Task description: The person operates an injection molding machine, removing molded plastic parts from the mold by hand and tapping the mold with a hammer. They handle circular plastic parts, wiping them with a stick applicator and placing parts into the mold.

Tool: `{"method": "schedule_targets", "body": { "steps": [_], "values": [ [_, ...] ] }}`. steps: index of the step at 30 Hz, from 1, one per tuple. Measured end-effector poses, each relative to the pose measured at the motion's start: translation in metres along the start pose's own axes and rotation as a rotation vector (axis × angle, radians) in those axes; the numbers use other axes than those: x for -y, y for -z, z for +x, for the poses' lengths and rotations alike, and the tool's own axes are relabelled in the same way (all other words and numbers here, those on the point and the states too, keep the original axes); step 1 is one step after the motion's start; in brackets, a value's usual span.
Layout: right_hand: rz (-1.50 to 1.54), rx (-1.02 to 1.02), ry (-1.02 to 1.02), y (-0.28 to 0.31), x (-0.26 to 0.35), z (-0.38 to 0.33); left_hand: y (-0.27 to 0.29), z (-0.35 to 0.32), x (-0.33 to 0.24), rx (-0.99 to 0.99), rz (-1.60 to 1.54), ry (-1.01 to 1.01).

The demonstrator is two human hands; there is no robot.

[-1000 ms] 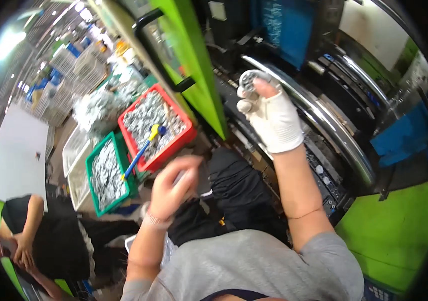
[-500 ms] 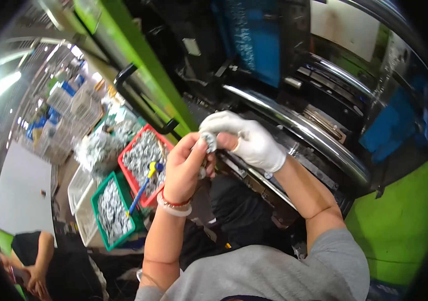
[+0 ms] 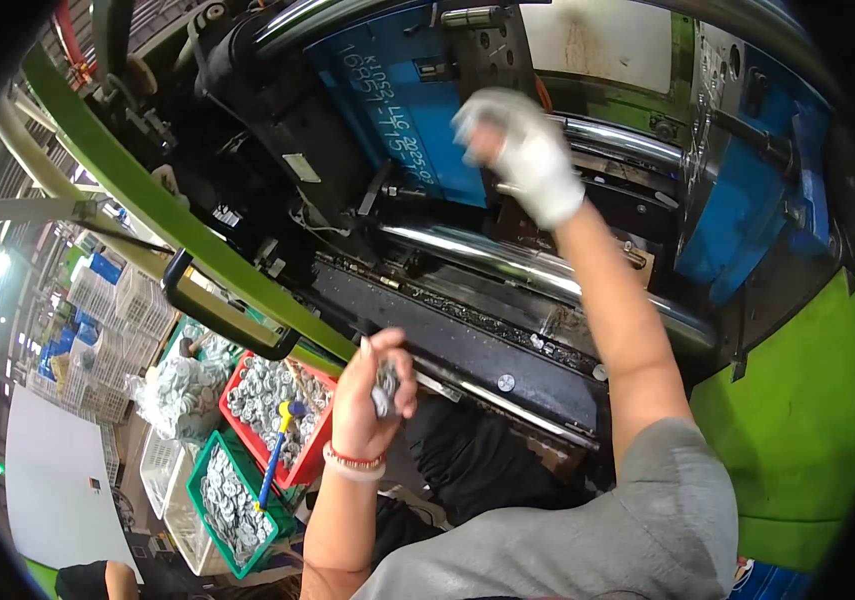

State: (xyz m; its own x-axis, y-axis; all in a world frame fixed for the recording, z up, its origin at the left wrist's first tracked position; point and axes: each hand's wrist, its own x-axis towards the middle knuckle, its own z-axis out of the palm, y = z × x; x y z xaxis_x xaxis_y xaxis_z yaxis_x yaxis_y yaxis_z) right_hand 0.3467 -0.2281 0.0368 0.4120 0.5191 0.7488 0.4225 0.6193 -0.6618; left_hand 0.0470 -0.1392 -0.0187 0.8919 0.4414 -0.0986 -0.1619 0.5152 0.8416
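My bare left hand point(image 3: 371, 395), with a red bracelet and a white band at the wrist, is closed around several small round grey metal pieces point(image 3: 385, 388). It is near the machine's front edge, to the right of the red crate. In a white glove, my right hand point(image 3: 527, 155) reaches up between the machine's plates, in front of the blue mould block point(image 3: 402, 110). Motion smears its fingers, and whether they hold anything does not show. Beneath that forearm runs a shiny steel tie bar point(image 3: 497, 262).
At left, a red crate point(image 3: 319, 455) and a green crate point(image 3: 230, 563) hold similar grey pieces. A yellow-and-blue hammer point(image 3: 275, 455) lies across them. A green guard frame point(image 3: 162, 225) crosses at left. A second blue block point(image 3: 722, 245) stands at right. Another person's arm point(image 3: 120, 580) shows lower left.
My hands have come apart. The right has gone up and away into the machine; the left has dropped lower, keeping the metal pieces. The view has shifted toward the machine.
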Motion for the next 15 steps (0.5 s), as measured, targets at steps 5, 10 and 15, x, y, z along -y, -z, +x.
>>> {"method": "schedule_targets", "body": {
  "steps": [5, 10, 15],
  "values": [
    [-0.273, -0.471, 0.011, 0.111, -0.080, 0.092, 0.048, -0.012, 0.048, -0.312, -0.551, 0.305],
    [-0.196, -0.412, -0.054, 0.114, -0.101, 0.126, 0.105, -0.044, 0.087, -0.199, -0.708, 0.406],
    [-0.185, -0.362, -0.014, 0.120, -0.106, 0.129, 0.121, -0.067, 0.092, -0.336, -0.714, 0.386]
  ]
}}
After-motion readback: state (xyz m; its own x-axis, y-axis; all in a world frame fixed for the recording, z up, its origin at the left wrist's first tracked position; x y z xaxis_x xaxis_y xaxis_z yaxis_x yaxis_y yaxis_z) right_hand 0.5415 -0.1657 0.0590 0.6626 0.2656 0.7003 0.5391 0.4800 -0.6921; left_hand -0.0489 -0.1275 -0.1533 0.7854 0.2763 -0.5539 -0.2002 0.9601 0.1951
